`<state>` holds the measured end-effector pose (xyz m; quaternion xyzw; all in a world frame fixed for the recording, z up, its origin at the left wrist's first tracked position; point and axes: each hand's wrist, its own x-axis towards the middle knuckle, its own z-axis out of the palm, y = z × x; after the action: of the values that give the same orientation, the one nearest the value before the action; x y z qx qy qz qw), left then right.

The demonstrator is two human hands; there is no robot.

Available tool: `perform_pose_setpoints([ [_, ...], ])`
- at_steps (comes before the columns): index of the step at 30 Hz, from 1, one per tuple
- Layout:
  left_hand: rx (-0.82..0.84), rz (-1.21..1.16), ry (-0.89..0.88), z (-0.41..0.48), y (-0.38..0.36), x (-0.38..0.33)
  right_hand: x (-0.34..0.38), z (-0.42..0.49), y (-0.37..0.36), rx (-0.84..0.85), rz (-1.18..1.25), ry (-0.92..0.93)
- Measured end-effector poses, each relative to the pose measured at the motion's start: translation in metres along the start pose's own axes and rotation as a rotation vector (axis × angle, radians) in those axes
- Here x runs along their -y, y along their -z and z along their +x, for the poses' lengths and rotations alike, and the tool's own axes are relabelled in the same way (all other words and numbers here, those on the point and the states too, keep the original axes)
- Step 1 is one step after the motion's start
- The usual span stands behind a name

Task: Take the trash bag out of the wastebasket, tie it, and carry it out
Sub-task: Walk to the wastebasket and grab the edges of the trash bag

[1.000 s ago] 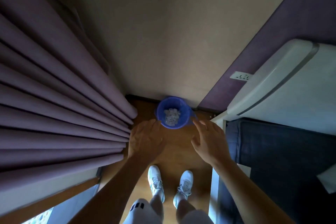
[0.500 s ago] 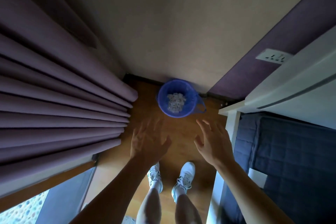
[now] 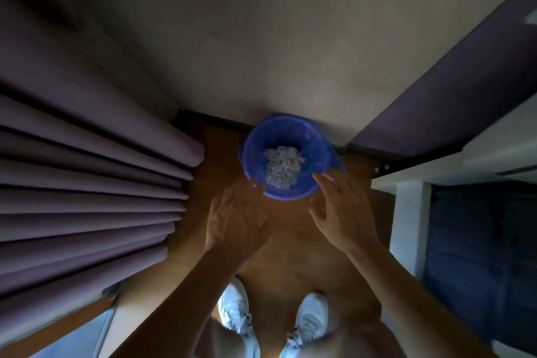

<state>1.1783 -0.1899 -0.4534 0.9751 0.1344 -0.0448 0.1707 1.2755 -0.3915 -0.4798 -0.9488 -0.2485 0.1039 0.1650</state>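
A round wastebasket lined with a blue trash bag (image 3: 315,151) stands on the wooden floor against the wall. Crumpled white paper (image 3: 283,166) lies at its bottom. A loose flap of the bag hangs over the rim on the right. My left hand (image 3: 236,219) reaches toward the near left rim with fingers spread, its fingertips just short of the bag. My right hand (image 3: 343,212) is at the near right rim, fingers apart, its fingertips overlapping the bag's edge. Neither hand holds anything.
Purple curtains (image 3: 87,171) hang in folds along the left. A beige wall (image 3: 261,38) stands behind the basket. A white bed frame (image 3: 409,212) with dark blue bedding (image 3: 482,256) is on the right. My feet in white sneakers (image 3: 236,311) stand on the floor (image 3: 293,247) below.
Both hands have moved forward and down toward the basket's near rim. The camera has come closer, and the basket now looks larger.
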Motion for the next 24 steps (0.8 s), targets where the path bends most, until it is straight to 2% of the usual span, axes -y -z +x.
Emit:
perform_pose_setpoints([
  [3,-0.074,0.007,-0.065,0.025,-0.055,0.018,-0.027,0.020,-0.052,-0.035,0.012,-0.003],
  [9,-0.072,0.018,-0.158,0.072,-0.141,0.046,-0.068,0.049,-0.130,-0.156,0.041,0.030],
  [15,-0.085,0.116,-0.269,0.092,-0.193,0.052,-0.100,0.097,-0.129,-0.351,0.039,0.092],
  [17,-0.069,0.169,-0.354,0.096,-0.197,0.049,-0.122,0.109,-0.118,-0.338,0.068,0.016],
  [20,0.015,0.185,-0.328,0.089,-0.201,0.061,-0.147,0.112,-0.106,-0.318,0.162,-0.090],
  [24,0.085,0.183,-0.323,0.083,-0.209,0.074,-0.171,0.105,-0.115,-0.179,0.168,-0.207],
])
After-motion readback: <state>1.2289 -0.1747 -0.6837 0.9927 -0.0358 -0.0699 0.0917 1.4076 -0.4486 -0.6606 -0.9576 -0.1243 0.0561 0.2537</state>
